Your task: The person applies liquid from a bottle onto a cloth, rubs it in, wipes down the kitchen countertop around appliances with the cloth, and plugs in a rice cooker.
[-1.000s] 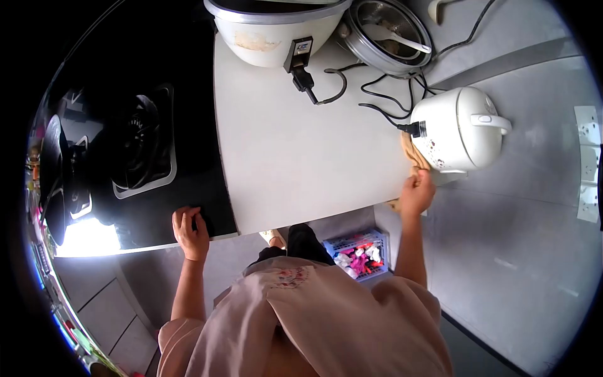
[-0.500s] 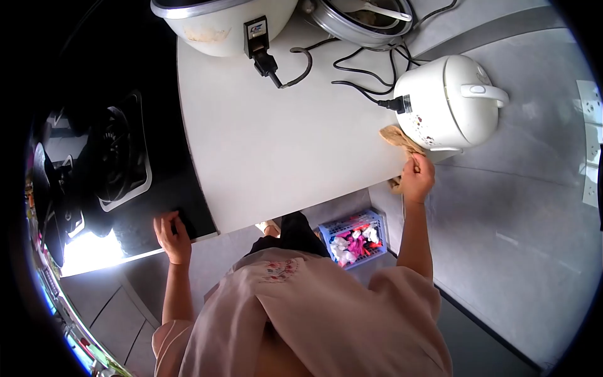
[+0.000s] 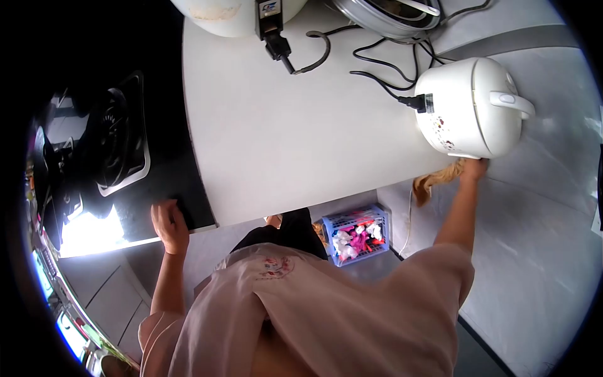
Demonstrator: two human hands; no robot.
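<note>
My right hand (image 3: 475, 168) is closed on a tan cloth (image 3: 436, 180) at the counter's front right corner, close to the wall. The cloth stretches leftward along the edge, and its free end hangs below the counter. Just beyond that hand stands a white rice cooker (image 3: 451, 107) with a small flower print and a carrying handle; its base partly hides my fingertips. My left hand (image 3: 169, 227) lies palm down on the front edge of the black stove top (image 3: 195, 212), fingers stretched out, holding nothing.
Black cords (image 3: 384, 65) run across the white counter (image 3: 282, 138). At the back are a larger white cooker (image 3: 232, 16) and a metal pot (image 3: 386, 22) with a white spoon. A blue basket (image 3: 342, 256) of bags stands on the floor; a burner (image 3: 116, 141) is at left.
My right hand has moved right with the cloth, from the counter edge below the rice cooker's left side to its right side by the wall. My left hand stays on the stove edge.
</note>
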